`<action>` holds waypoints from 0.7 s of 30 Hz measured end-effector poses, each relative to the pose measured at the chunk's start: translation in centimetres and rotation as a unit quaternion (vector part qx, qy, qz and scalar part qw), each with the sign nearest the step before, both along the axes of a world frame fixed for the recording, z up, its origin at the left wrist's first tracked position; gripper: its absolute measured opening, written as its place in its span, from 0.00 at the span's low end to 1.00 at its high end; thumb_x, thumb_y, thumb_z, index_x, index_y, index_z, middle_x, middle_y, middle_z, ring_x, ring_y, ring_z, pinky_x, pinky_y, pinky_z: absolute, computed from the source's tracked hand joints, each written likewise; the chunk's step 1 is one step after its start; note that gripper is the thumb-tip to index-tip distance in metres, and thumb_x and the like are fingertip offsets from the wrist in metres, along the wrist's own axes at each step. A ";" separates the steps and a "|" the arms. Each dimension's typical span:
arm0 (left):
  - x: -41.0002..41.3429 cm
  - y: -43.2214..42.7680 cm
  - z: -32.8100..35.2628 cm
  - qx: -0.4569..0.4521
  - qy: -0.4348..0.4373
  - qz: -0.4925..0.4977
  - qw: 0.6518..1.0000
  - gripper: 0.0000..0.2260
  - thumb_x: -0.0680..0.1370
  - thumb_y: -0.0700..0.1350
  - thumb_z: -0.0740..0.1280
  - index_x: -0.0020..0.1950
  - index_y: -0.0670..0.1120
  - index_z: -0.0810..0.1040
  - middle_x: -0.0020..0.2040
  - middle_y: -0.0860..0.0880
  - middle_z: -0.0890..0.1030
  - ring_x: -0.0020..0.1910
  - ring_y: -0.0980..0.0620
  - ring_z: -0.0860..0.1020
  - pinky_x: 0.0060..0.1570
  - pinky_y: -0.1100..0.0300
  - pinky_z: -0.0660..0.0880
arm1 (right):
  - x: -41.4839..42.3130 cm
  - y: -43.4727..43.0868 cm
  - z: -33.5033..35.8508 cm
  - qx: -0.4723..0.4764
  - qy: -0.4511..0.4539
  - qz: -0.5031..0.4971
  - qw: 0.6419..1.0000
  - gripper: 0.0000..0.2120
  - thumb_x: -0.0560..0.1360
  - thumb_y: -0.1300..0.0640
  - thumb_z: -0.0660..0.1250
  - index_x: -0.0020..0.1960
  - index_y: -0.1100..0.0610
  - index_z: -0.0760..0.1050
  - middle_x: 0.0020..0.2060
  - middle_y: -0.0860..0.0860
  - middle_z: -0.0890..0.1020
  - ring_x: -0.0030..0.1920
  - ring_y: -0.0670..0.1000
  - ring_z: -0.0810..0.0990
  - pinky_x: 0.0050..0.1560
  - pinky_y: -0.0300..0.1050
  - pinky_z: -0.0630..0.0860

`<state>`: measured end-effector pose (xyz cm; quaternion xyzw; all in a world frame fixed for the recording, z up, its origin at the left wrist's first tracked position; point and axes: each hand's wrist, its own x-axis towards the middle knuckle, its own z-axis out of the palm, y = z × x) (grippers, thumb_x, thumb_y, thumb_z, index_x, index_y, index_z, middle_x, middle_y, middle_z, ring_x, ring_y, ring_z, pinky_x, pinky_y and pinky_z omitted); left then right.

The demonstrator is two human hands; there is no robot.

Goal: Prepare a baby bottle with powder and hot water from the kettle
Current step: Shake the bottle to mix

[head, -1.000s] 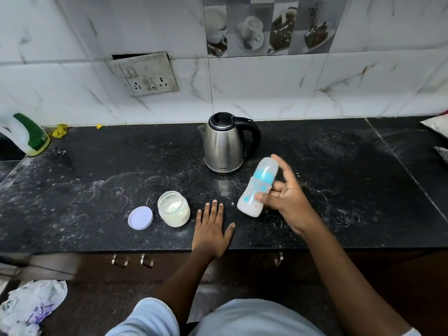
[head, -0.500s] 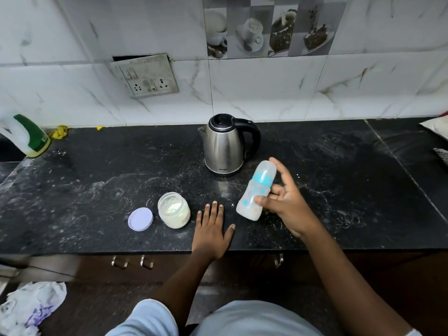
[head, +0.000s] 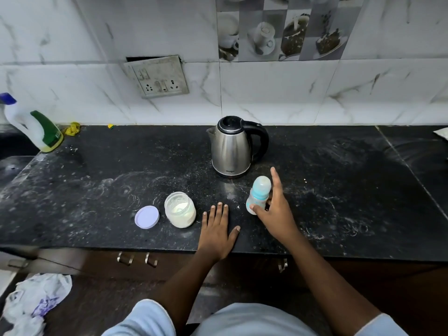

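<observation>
A baby bottle (head: 259, 194) with a blue collar and clear cap stands nearly upright on the black counter (head: 339, 190), in front of a steel kettle (head: 231, 147) with a black handle. My right hand (head: 275, 209) holds the bottle near its base, thumb on the front and index finger stretched up beside the cap. My left hand (head: 217, 232) rests flat on the counter near the front edge. Left of it stands an open glass jar of white powder (head: 180, 209), and its lilac lid (head: 147, 217) lies beside it.
A white and green plastic bottle (head: 34, 124) stands at the counter's far left by the wall. A socket plate (head: 157, 77) is on the tiled wall. Drawer handles (head: 137, 259) sit below the counter edge. A crumpled bag (head: 34, 301) lies on the floor.
My right hand has lowered the baby bottle from a tilted hold in the air down to the counter, nearly upright. My left hand has stayed flat in place.
</observation>
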<state>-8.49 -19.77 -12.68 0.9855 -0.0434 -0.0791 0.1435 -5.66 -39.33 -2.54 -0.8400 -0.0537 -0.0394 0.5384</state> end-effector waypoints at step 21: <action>-7.0 6.5 4.0 -0.135 -0.252 -0.005 0.958 0.13 0.84 0.50 0.64 0.56 0.45 0.86 0.53 0.49 0.87 0.53 0.45 0.83 0.54 0.50 0.76 | -0.2 0.8 -6.9 -0.130 -0.100 -0.152 0.975 0.47 0.75 0.48 0.74 0.84 0.45 0.49 0.79 0.57 0.64 0.77 0.63 0.62 0.72 0.72 0.59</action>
